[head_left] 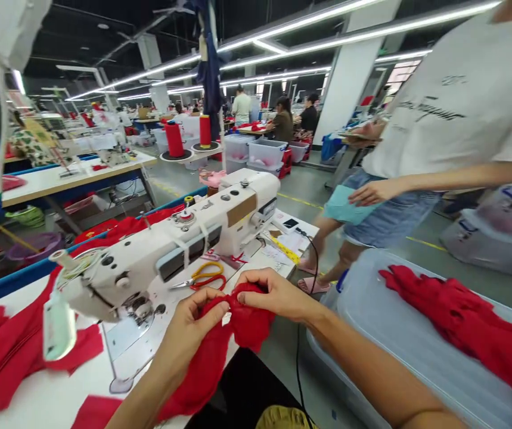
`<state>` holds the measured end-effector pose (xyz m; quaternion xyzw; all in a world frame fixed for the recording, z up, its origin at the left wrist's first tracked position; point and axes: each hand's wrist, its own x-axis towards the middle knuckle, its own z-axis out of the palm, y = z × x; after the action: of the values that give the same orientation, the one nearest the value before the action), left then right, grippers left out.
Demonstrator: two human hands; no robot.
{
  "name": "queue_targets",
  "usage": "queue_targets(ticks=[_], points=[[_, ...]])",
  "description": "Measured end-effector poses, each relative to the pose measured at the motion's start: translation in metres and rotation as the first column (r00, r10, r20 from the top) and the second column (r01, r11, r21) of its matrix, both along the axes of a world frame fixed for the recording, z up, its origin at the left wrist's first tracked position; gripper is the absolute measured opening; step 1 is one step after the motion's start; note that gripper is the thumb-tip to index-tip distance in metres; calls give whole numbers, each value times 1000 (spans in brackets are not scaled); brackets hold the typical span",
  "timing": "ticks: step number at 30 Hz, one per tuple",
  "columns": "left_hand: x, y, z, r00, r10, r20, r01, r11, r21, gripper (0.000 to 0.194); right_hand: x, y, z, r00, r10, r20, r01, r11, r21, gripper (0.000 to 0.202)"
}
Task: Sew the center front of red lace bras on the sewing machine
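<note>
A piece of red fabric hangs between my two hands, just off the front edge of the sewing table. My left hand pinches it with thumb and fingers. Close beside it, my right hand grips the same fabric, its thumb on top. A small white patch, perhaps a label, shows between them. The white sewing machine stands just beyond my hands. Orange-handled scissors lie on the machine bed behind my fingers. More red fabric pieces are spread on the table at the left.
On the right, a lidded plastic bin carries a red garment. A person in a white shirt stands beyond it, holding light-blue sheets. A black cable hangs by the table edge. Red thread cones stand behind the machine.
</note>
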<state>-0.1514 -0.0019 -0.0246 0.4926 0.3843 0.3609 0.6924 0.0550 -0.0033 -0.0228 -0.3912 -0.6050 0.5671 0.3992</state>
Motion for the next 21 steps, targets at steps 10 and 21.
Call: queue_targets(ticks=[10, 21], points=[[35, 0, 2, 991, -129, 33, 129, 991, -18, 30, 30, -20, 15, 992, -126, 28, 123, 988, 91, 26], [38, -1, 2, 997, -54, -61, 55, 998, 13, 37, 25, -20, 11, 988, -125, 90, 113, 985, 130, 23]])
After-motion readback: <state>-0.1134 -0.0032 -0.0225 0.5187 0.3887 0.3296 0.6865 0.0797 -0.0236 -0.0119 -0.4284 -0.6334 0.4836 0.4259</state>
